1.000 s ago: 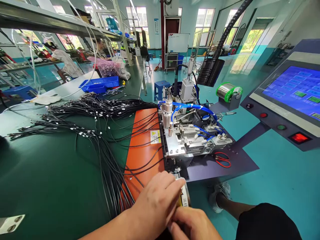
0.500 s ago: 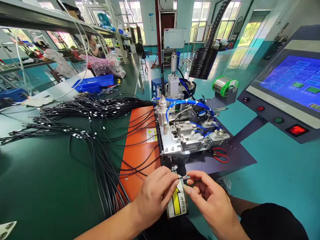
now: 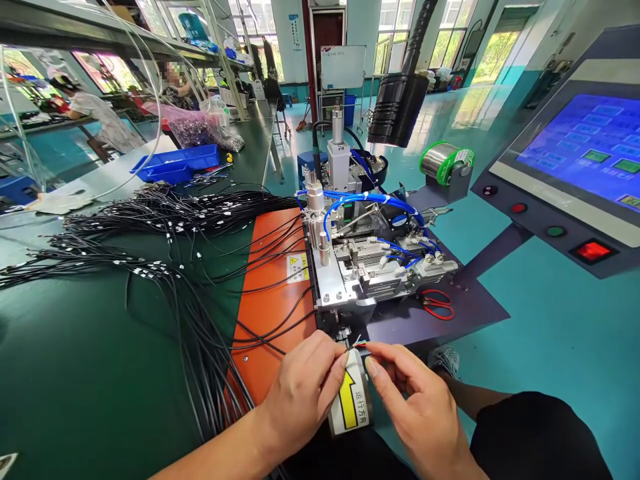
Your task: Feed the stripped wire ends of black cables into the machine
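Note:
My left hand (image 3: pixel 310 387) pinches the end of a thin black cable (image 3: pixel 349 348) between thumb and fingertips. Fine coloured wires (image 3: pixel 359 343), red, green and white among them, fan out of the cable end. My right hand (image 3: pixel 420 397) is just right of them; its index fingertip reaches the wire ends while the thumb stays apart below. Under both hands is a rounded white part (image 3: pixel 356 399) with a yellow arrow and printed characters. Directly beyond stands a metal machine (image 3: pixel 370 267) with blue air hoses.
Bundles of black cables (image 3: pixel 200 347) cover the green bench and cross an orange plate (image 3: pixel 270 267). Red-handled scissors (image 3: pixel 438 305) lie right of the machine. A solder spool (image 3: pixel 445 162), a control screen (image 3: pixel 585 147) and a blue tray (image 3: pixel 175 165) surround it. Two people sit at far left.
My right index finger has shifted at the wires, which now spread wider with red and white showing. The left hand keeps its pinch. The whole view has shifted slightly.

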Available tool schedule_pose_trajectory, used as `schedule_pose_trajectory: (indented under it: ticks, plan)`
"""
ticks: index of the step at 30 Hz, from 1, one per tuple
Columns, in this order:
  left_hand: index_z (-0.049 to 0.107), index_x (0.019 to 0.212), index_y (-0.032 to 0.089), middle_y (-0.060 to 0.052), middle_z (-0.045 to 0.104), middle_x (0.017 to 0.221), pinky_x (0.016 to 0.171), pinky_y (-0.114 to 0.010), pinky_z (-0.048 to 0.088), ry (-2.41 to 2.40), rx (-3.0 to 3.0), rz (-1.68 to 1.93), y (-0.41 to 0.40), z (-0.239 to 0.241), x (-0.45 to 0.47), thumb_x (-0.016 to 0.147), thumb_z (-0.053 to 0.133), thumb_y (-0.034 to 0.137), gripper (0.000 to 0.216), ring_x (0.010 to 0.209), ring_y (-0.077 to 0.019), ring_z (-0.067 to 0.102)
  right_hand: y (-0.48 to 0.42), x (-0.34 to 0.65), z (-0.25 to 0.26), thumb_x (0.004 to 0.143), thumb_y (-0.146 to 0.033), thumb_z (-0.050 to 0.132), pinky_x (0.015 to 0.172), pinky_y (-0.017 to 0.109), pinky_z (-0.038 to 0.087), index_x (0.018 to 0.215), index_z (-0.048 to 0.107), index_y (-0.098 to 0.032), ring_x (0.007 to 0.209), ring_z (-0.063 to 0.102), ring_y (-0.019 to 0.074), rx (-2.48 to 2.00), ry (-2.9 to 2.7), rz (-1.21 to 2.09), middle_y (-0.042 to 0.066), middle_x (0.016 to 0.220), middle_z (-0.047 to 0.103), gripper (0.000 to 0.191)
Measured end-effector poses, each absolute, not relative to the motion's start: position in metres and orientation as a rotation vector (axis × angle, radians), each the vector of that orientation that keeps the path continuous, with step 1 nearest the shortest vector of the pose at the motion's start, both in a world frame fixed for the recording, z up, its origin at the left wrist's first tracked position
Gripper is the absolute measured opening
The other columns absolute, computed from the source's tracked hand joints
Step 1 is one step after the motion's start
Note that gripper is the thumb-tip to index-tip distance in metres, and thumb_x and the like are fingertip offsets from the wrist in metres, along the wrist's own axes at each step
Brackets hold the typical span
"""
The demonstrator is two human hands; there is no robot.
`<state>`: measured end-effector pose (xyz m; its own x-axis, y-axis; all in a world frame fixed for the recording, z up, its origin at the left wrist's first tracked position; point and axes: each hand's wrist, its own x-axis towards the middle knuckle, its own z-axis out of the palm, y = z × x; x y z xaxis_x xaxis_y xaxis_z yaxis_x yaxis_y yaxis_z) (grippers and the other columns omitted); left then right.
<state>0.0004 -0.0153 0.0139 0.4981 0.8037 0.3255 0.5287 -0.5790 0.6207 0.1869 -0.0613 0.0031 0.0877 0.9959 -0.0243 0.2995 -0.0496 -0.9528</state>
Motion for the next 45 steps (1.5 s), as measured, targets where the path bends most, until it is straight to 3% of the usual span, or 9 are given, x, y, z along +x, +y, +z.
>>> schedule_pose_trajectory:
  ticks: [9,15,20,26,45]
  plan:
    - [0.060,0.095,0.016,-0.004,0.055,0.081,0.066,-0.028,0.044,1.094,2.335,0.824,-0.017,0.011,0.000,0.100,0.046,0.019,0.015,0.073,-0.0159,0.051,-0.056,0.172,0.015,0.096,-0.033,0.055,0.060,0.025,0.048,0.087,0.067,-0.023,0.066,0.059,0.0158,-1.487,-1.444,0.854,0.004,0.080,0.065,0.018]
    - [0.059,0.092,0.017,-0.004,0.055,0.082,0.066,-0.028,0.043,1.087,2.329,0.830,-0.016,0.011,-0.001,0.100,0.044,0.020,0.017,0.075,-0.0162,0.051,-0.054,0.159,0.011,0.097,-0.028,0.049,0.065,0.028,0.044,0.081,0.064,-0.022,0.068,0.057,0.0171,-1.465,-1.539,0.666,0.004,0.075,0.059,0.023]
    - [0.058,0.093,0.017,-0.004,0.054,0.082,0.066,-0.028,0.042,1.065,2.334,0.835,-0.016,0.011,-0.001,0.100,0.046,0.018,0.014,0.074,-0.0159,0.050,-0.049,0.182,0.011,0.093,-0.045,0.058,0.057,0.026,0.041,0.085,0.066,-0.021,0.063,0.052,0.0155,-1.563,-1.305,1.047,0.002,0.073,0.060,0.026]
    - [0.058,0.094,0.017,-0.004,0.055,0.083,0.066,-0.028,0.041,1.077,2.344,0.813,-0.016,0.011,0.000,0.100,0.044,0.018,0.015,0.075,-0.0164,0.050,-0.030,0.198,0.012,0.091,-0.051,0.060,0.047,0.023,0.025,0.088,0.066,-0.018,0.052,0.032,0.0097,-1.442,-1.106,1.396,-0.005,0.058,0.041,0.034]
    - [0.060,0.094,0.016,-0.004,0.056,0.080,0.065,-0.029,0.041,1.078,2.428,0.805,-0.015,0.010,0.000,0.100,0.045,0.019,0.017,0.073,-0.0163,0.051,-0.025,0.190,0.016,0.088,-0.053,0.062,0.049,0.023,0.026,0.077,0.064,-0.018,0.054,0.032,0.0100,-1.486,-1.146,1.368,-0.005,0.059,0.042,0.037]
